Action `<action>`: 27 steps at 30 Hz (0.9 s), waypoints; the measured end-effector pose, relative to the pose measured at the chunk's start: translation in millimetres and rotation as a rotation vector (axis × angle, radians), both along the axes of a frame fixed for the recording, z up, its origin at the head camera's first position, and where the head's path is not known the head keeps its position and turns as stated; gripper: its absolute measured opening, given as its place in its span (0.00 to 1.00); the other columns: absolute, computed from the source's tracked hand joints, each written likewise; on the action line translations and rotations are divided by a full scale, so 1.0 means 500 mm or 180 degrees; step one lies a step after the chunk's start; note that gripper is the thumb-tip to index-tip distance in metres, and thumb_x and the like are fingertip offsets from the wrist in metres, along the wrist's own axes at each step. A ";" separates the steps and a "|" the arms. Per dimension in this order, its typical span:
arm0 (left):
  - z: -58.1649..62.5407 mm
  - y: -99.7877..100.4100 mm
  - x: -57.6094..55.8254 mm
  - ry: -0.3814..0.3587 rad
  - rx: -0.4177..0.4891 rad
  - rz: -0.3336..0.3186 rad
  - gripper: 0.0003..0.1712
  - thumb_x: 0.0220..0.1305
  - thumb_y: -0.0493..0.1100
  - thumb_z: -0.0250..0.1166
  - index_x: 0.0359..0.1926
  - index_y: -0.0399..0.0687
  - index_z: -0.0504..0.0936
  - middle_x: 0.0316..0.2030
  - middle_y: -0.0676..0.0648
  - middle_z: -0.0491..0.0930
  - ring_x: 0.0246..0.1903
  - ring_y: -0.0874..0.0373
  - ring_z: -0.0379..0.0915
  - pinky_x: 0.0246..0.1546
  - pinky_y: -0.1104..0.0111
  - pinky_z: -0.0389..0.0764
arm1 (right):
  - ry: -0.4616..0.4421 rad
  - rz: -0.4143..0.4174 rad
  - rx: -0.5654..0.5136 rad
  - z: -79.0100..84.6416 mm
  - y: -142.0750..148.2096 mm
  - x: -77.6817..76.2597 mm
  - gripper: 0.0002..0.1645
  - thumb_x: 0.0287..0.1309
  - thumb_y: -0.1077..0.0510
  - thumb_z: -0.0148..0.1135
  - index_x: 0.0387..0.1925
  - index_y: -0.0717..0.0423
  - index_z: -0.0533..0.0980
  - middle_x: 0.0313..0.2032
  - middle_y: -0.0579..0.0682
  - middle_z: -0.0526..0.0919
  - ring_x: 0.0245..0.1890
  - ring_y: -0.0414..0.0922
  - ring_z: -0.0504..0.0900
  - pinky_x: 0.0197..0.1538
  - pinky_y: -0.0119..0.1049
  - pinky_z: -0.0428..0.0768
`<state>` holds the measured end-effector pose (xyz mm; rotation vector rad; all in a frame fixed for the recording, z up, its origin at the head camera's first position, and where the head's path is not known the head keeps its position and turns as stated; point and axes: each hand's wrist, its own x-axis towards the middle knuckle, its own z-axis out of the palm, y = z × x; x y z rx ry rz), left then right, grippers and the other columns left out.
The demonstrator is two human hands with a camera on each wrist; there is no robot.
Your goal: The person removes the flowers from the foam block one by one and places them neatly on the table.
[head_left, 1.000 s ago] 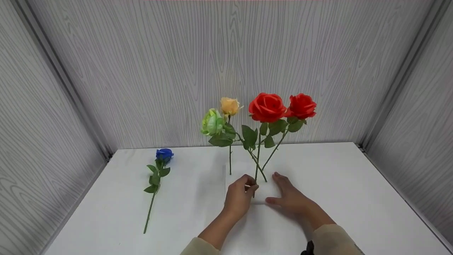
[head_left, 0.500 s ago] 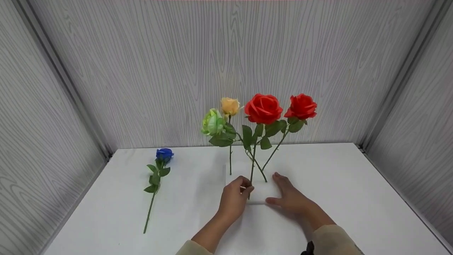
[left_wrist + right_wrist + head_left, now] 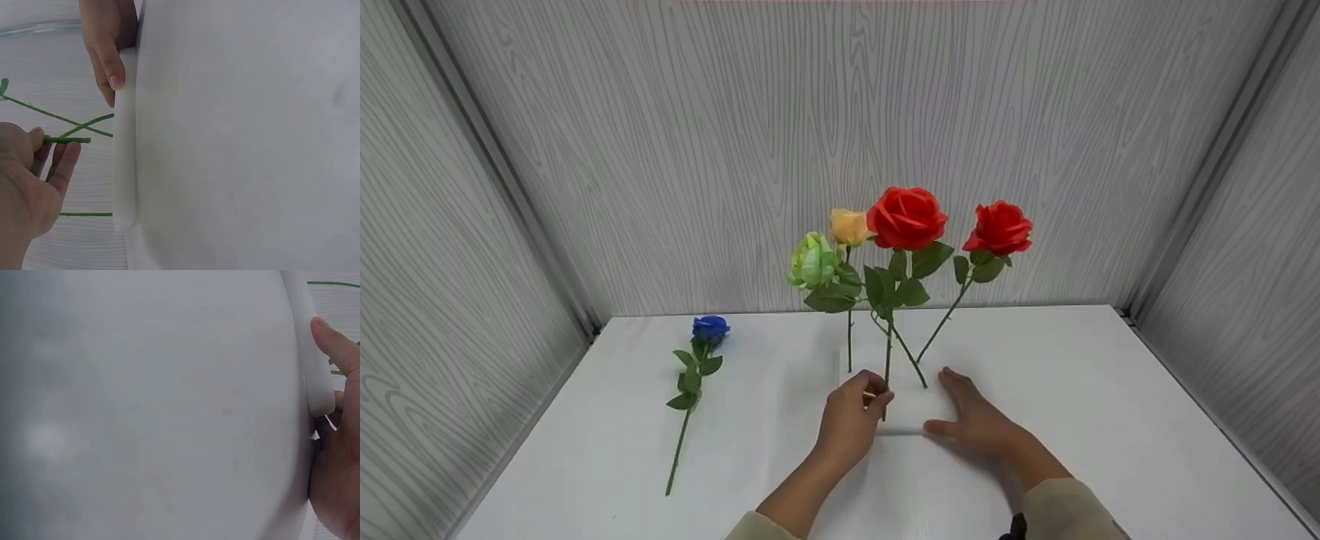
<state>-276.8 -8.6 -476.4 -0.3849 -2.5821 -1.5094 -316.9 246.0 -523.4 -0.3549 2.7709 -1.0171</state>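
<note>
My left hand (image 3: 851, 420) pinches the lower stem of a large red rose (image 3: 907, 219), held upright over a flat white block (image 3: 911, 411). In the left wrist view the cut end of the stem (image 3: 84, 140) pokes out past the fingertips, apart from the block. My right hand (image 3: 979, 420) rests at the block's right front corner with thumb and fingers spread straight; the right wrist view has its thumb (image 3: 332, 340) on the block. A second red rose (image 3: 999, 229), a green rose (image 3: 813, 260) and a yellow rose (image 3: 849, 227) stand in the block, two stems crossing.
A blue rose (image 3: 710, 330) lies on the white table (image 3: 585, 450) at the left, its leafy stem toward the front. Grey wood-grain panels (image 3: 720, 150) enclose the back and both sides.
My left hand has carried the large red rose a little to the left, its bloom now nearer the yellow one. My right hand and the other flowers have stayed in place.
</note>
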 end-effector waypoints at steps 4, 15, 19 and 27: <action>0.006 -0.011 0.008 -0.0028 0.0031 -0.0008 0.04 0.78 0.43 0.67 0.49 0.50 0.84 0.44 0.53 0.88 0.46 0.62 0.85 0.42 0.72 0.85 | -0.0023 -0.0024 -0.0008 0.000 -0.003 -0.002 0.69 0.65 0.31 0.73 0.87 0.58 0.46 0.88 0.62 0.45 0.88 0.65 0.43 0.87 0.66 0.50; 0.014 -0.043 0.028 0.0052 -0.0050 0.0013 0.03 0.79 0.43 0.67 0.47 0.50 0.83 0.43 0.53 0.87 0.44 0.62 0.85 0.43 0.71 0.85 | 0.0031 0.0044 0.0026 0.000 0.001 0.003 0.67 0.66 0.32 0.72 0.87 0.59 0.47 0.88 0.63 0.45 0.88 0.66 0.43 0.86 0.67 0.50; 0.014 -0.059 0.034 0.0092 -0.0106 0.0041 0.03 0.79 0.43 0.67 0.48 0.51 0.82 0.43 0.53 0.87 0.46 0.61 0.85 0.44 0.71 0.85 | -0.0048 0.0007 0.0013 0.001 -0.001 0.004 0.68 0.65 0.31 0.72 0.88 0.56 0.46 0.88 0.61 0.44 0.89 0.64 0.42 0.87 0.66 0.49; 0.010 -0.109 0.047 0.0154 -0.0210 0.0071 0.04 0.78 0.43 0.67 0.48 0.49 0.82 0.44 0.51 0.86 0.46 0.59 0.86 0.46 0.69 0.88 | -0.0077 0.0020 0.0051 0.003 0.004 0.001 0.69 0.65 0.29 0.71 0.88 0.55 0.44 0.88 0.60 0.42 0.89 0.64 0.39 0.87 0.65 0.46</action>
